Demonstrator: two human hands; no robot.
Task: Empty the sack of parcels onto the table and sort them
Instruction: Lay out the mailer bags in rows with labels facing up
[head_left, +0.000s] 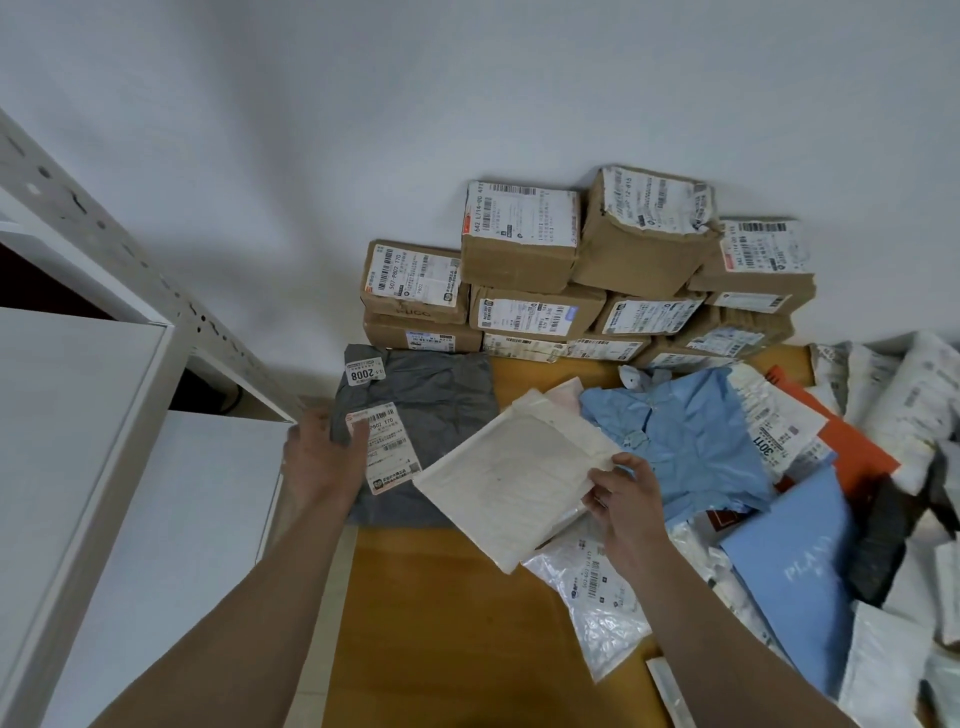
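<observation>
On the wooden table (441, 597), sorting soft mailers beside stacked boxes.

At nine o'clock the left hand (319, 457) lies mostly open, fingers curled over the near edge of the grey poly bag (421, 395); at centre the right hand (623, 499) pinches the four o'clock corner of the white padded envelope (514, 478), lifted at a tilt; it looks light, floppy and slightly slick, best gripped by an edge; cardboard boxes (524, 249) stand at twelve; loose parcels (800, 571) spread toward three.
</observation>
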